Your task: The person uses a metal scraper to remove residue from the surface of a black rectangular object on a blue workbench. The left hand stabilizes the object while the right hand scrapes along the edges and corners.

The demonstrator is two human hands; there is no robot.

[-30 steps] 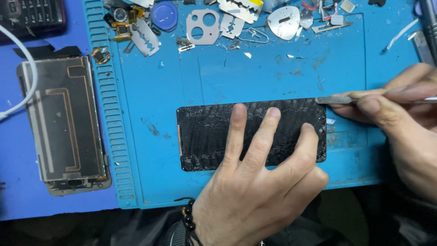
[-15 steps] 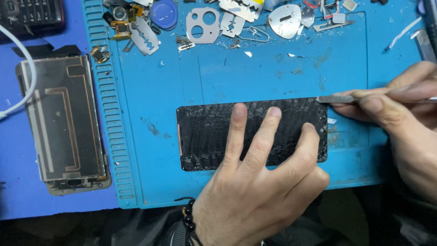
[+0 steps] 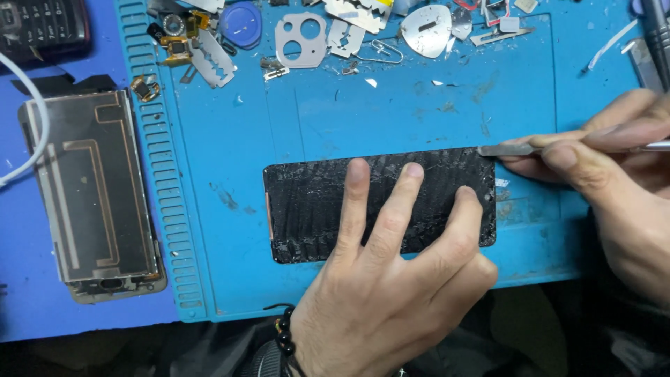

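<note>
We are pressing the cracked screen [image 3: 335,202] flat on the blue mat [image 3: 293,119] with our left hand [image 3: 391,279], fingers spread, while our right hand [image 3: 614,181] is pinching a metal tool [image 3: 506,149] at its upper right corner

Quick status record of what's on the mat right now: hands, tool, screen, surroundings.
left hand: three fingers pressed flat on the cracked phone screen
right hand: pinch grip on a thin metal pry tool
tool tip: at the screen's upper right corner
screen: lying face up on the blue repair mat, heavily shattered
mat top edge: razor blades, small metal parts
left of mat: opened phone body
</note>
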